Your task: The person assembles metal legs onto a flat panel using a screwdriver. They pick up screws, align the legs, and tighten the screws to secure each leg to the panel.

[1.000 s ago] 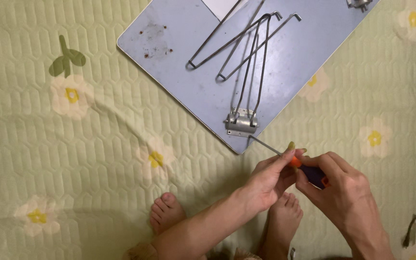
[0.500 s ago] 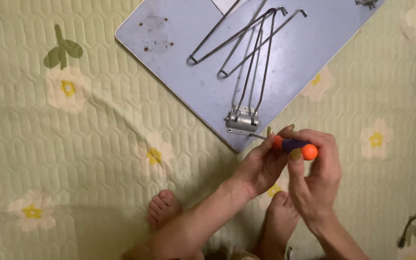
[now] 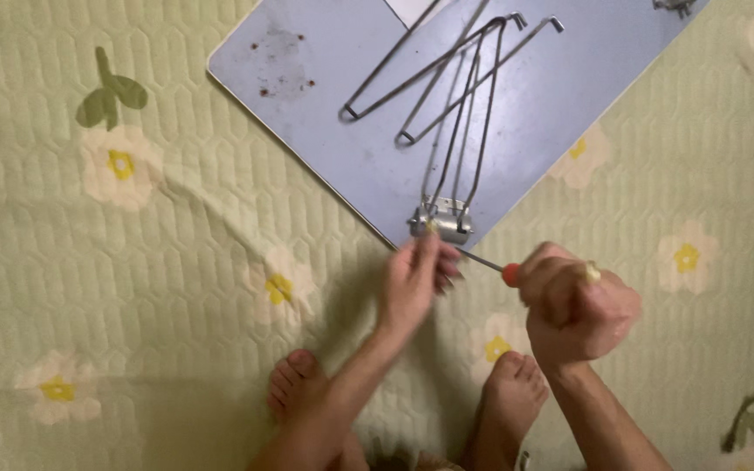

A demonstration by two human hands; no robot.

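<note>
A blue-grey board point(image 3: 569, 96) lies on a green quilted mat with flowers. On it rest bent metal wire legs point(image 3: 447, 96) joined to a small metal bracket point(image 3: 443, 223) at the board's near edge. My right hand point(image 3: 576, 303) is closed around an orange-handled screwdriver point(image 3: 506, 272), its thin shaft pointing left toward the bracket. My left hand point(image 3: 416, 279) sits just below the bracket, fingertips at the shaft's tip and the bracket; the tip itself is hidden.
The green floral mat point(image 3: 133, 262) covers the floor all around. My two bare feet point(image 3: 303, 388) are at the bottom. A small metal part point(image 3: 675, 5) lies at the board's top right. A dark cable point(image 3: 748, 414) curls at the lower right.
The right hand shifted its hold on the screwdriver, now gripping it in a fist further right. The left hand moved up to the bracket.
</note>
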